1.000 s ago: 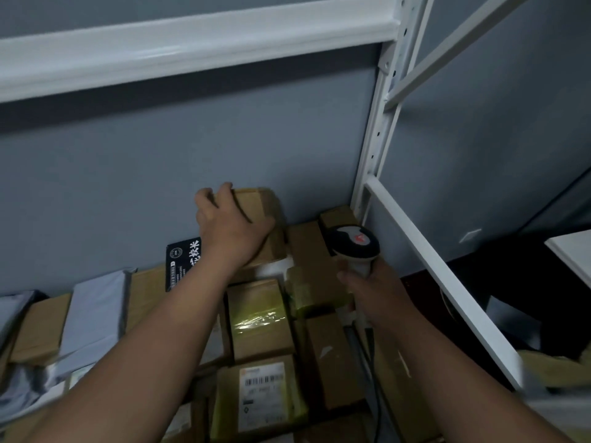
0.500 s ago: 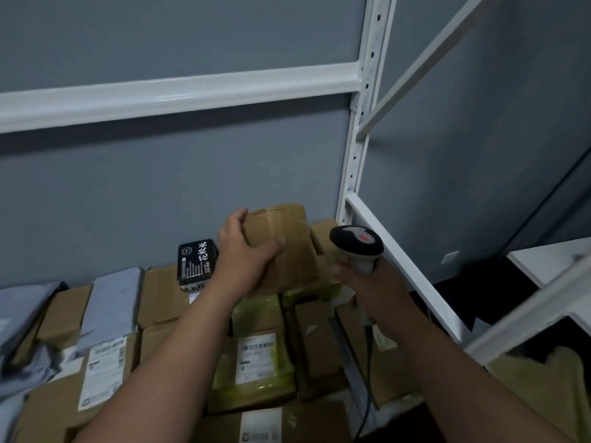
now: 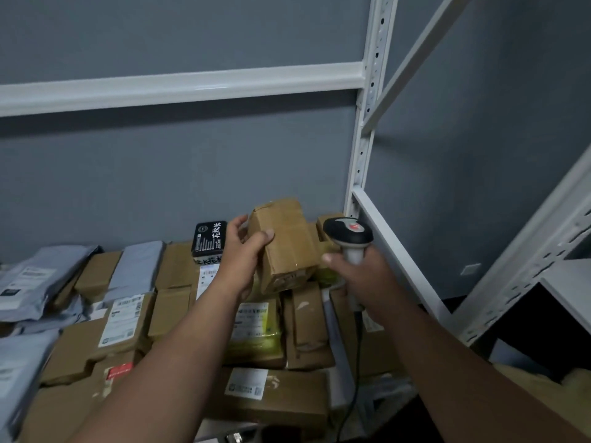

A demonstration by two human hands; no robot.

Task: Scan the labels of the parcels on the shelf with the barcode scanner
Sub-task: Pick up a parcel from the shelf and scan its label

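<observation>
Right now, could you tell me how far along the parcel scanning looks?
Nothing visibly marks any parcel as scanned, so finished work cannot be judged. In hand: the left hand holds a small taped cardboard box lifted above the pile, while the right hand grips the barcode scanner beside it; no label faces the camera. Left: the many boxes and grey mailer bags lying on the shelf, several with labels showing.

Dim, soft indoor light, slight blur throughout, and wide-angle bending at the edges.
</observation>
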